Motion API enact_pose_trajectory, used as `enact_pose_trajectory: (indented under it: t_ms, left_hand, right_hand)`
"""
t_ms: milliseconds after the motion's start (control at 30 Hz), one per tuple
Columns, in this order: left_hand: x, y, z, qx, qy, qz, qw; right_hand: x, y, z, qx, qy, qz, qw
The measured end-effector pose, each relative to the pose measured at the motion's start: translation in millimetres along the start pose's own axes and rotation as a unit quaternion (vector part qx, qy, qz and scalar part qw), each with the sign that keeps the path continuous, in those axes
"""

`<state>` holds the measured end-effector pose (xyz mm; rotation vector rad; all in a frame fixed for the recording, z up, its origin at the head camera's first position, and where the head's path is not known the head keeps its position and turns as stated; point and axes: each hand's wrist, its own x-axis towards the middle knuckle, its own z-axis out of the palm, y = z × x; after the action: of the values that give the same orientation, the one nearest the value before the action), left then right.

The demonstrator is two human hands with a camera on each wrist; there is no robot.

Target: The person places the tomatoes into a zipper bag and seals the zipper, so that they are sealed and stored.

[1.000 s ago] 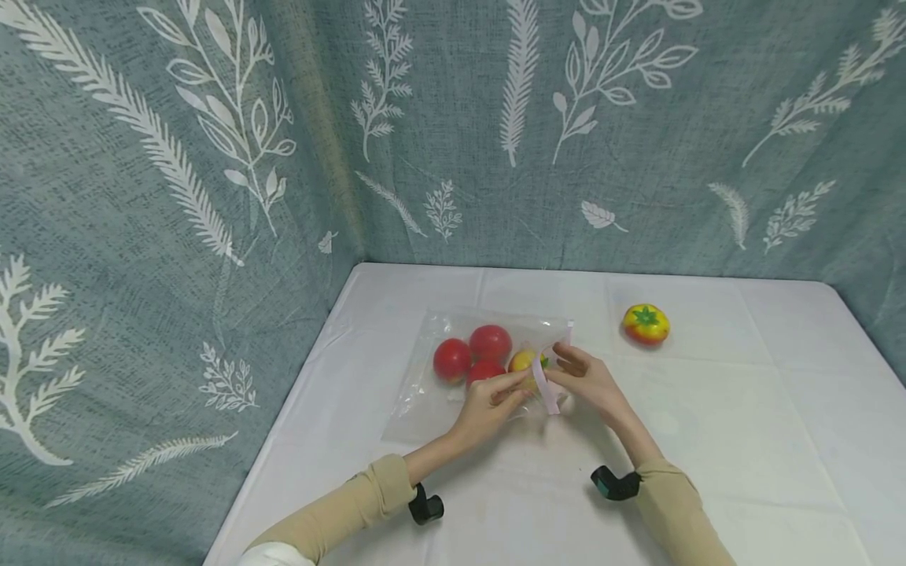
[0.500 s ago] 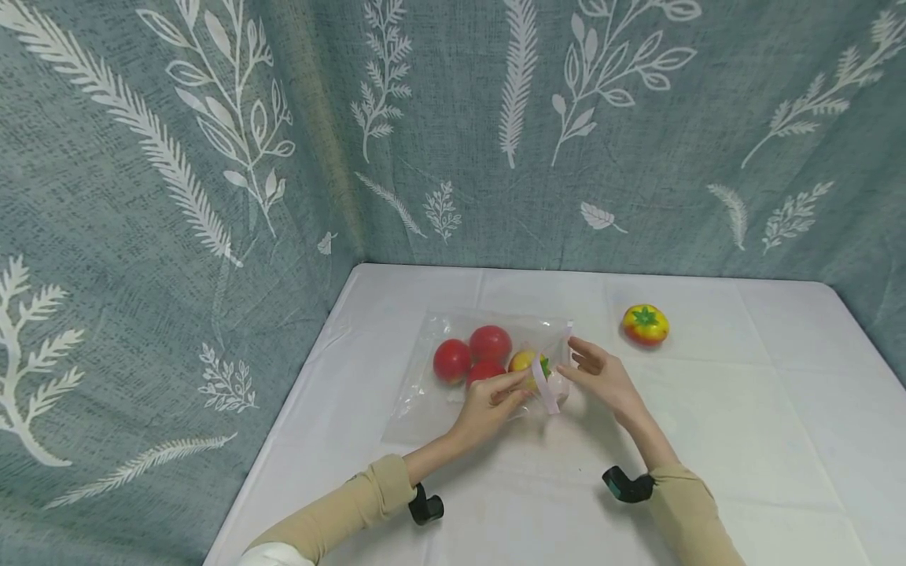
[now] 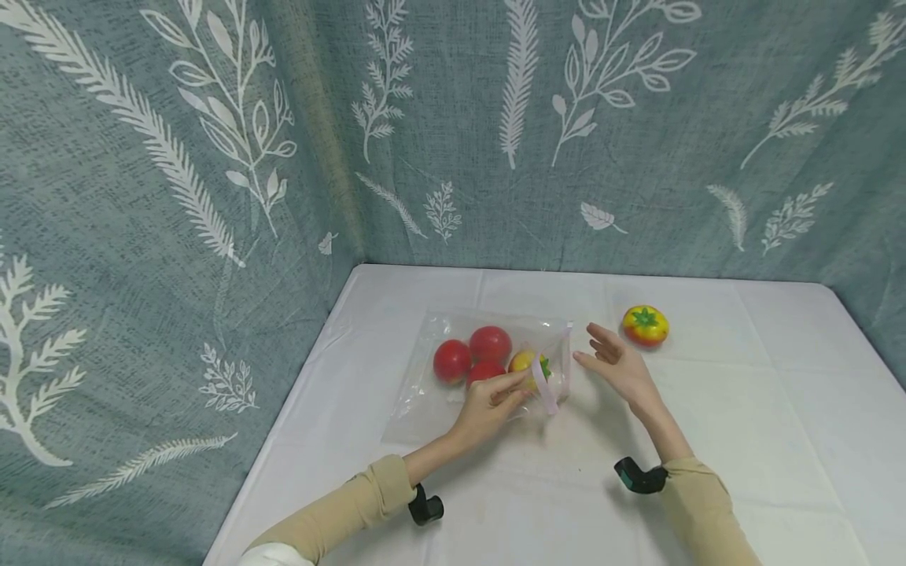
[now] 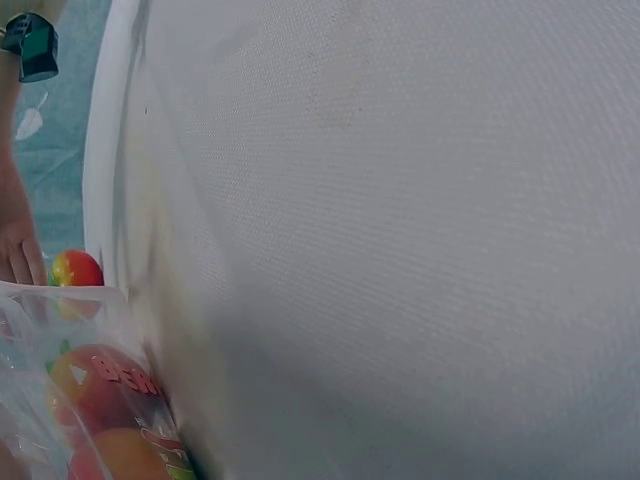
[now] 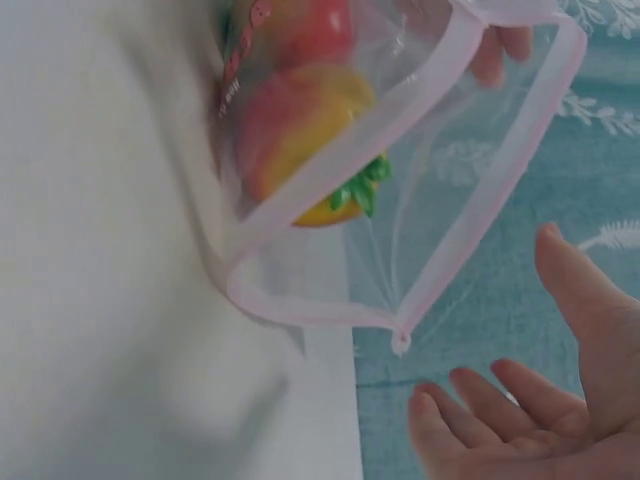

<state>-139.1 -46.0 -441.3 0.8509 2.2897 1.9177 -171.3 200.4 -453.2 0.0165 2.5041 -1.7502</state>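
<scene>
A clear zip bag [image 3: 413, 413] lies on the table, its pinkish zip strip [image 5: 370, 130] parted into a wide mouth facing right. Inside are red tomatoes [image 3: 451, 362] and a yellow-red tomato [image 3: 522, 361] with a green leafy top, nearest the mouth. My left hand [image 3: 483, 409] pinches the near edge of the bag beside the mouth. Just right of the bag, my right hand [image 3: 624, 376] is raised with fingers spread and holds nothing. Beyond it sits another yellow-red tomato [image 3: 646, 325], outside the bag; the hand is apart from it.
A white cloth [image 3: 750, 440] covers the table. Blue-green curtains [image 3: 453, 141] with white leaf prints hang behind and at the left. A black wrist camera [image 3: 639, 476] sits on the right wrist, another wrist camera [image 3: 426, 505] on the left.
My right hand has let go of the bag's mouth and moved right and away, towards the loose tomato. My left hand and the bag stay nearly where they were.
</scene>
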Motion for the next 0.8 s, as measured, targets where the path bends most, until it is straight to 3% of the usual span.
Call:
enact_pose_trajectory:
  t_ms: [233,800]
  left_hand:
    - [-0.7,-0.2,0.5,0.011,0.003,0.015,0.9998]
    - [0.2,-1.0,0.9,0.006,-0.001,0.004,1.0000]
  right_hand:
    - [1.7,1.2,-9.4,0.000,0.020,-0.002,0.9998]
    - [3.7,1.7,-25.3,0.000,0.057,0.010,0.9983]
